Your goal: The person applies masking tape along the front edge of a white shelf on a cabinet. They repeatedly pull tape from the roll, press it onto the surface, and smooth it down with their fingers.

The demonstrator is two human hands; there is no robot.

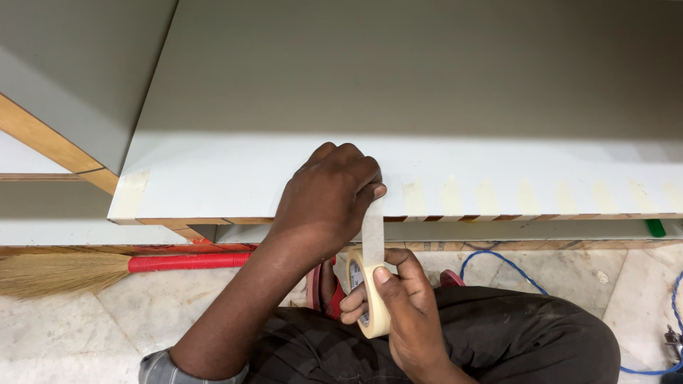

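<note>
Tape roll (pixel 370 299), perhaps eight strips (pixel 455 195)

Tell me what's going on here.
A person presses the end of a masking tape strip onto the edge of a grey laminated board with the left hand. The right hand holds the tape roll just below. More tape strips already sit along the edge. A broom lies on the floor.
</note>
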